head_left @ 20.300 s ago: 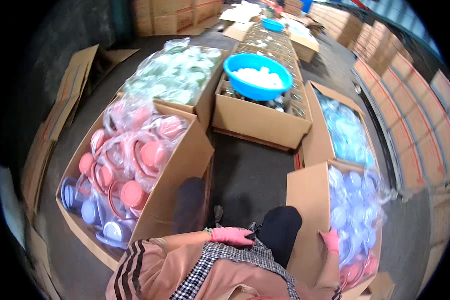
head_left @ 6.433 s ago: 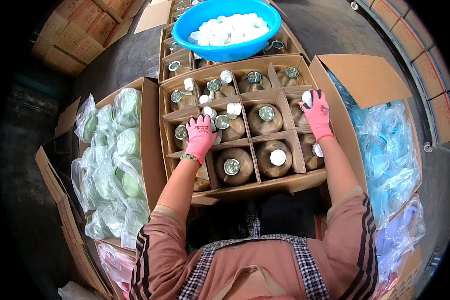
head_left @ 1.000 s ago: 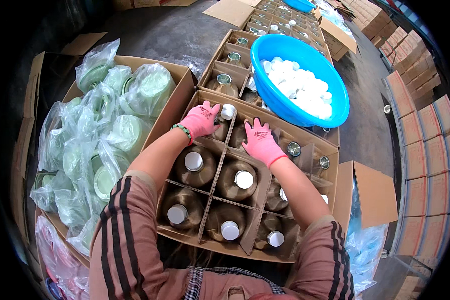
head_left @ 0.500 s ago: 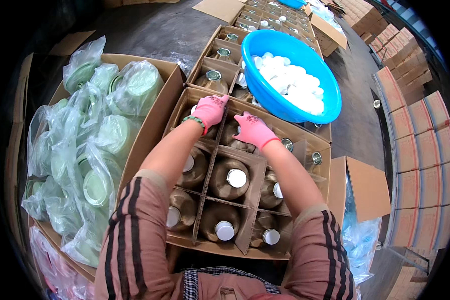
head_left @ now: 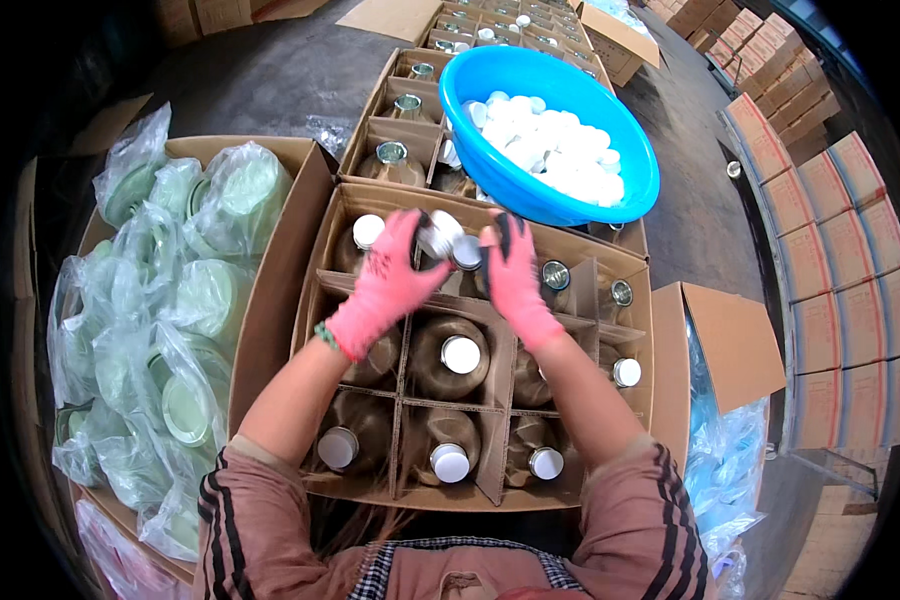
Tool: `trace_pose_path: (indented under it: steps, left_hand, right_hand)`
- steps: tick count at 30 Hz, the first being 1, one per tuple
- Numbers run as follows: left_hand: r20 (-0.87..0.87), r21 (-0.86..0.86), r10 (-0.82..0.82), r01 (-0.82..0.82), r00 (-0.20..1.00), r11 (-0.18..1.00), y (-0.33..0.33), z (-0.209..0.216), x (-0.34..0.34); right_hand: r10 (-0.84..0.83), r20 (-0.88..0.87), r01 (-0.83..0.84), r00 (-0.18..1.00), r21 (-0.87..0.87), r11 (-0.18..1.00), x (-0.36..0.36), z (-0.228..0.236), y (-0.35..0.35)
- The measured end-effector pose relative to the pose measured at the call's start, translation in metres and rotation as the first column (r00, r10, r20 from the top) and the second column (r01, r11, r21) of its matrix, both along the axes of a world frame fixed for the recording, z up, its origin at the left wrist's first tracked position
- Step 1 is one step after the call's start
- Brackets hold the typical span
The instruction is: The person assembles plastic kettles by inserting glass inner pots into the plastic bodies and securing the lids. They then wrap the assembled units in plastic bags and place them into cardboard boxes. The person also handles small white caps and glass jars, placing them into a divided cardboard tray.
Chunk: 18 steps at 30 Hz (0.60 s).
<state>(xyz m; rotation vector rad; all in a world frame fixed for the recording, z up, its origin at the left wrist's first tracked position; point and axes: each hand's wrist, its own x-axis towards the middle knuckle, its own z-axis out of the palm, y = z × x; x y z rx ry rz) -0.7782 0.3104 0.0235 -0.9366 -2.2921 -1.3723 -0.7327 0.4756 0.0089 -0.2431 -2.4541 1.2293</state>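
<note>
Head view: two small white round caps [head_left: 450,240] sit between both hands, over the far row of a brown cardboard divider box [head_left: 315,290] of amber glass bottles [head_left: 452,365]. The left hand in a pink glove [head_left: 388,282] curls its fingers round one cap; the right hand in a pink glove [head_left: 515,270] pinches the other. Near bottles already carry white caps (two at far right are uncapped). Just beyond rests a blue plastic basin [head_left: 490,170] of loose white caps; at left, a carton of bagged green lids [head_left: 185,290].

Left hand [head_left: 385,285] and right hand [head_left: 515,275] hold white caps [head_left: 448,240] over boxed jars [head_left: 460,360].
</note>
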Motion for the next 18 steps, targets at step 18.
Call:
trace_pose_path:
  steps: [18]
  left_hand:
    - [0.365,0.018,-0.500,0.531,0.786,0.847,-0.023,0.039,0.155]
  right_hand:
    - [-0.103,0.475,-0.304,0.874,0.700,0.646,0.029,0.007,0.097]
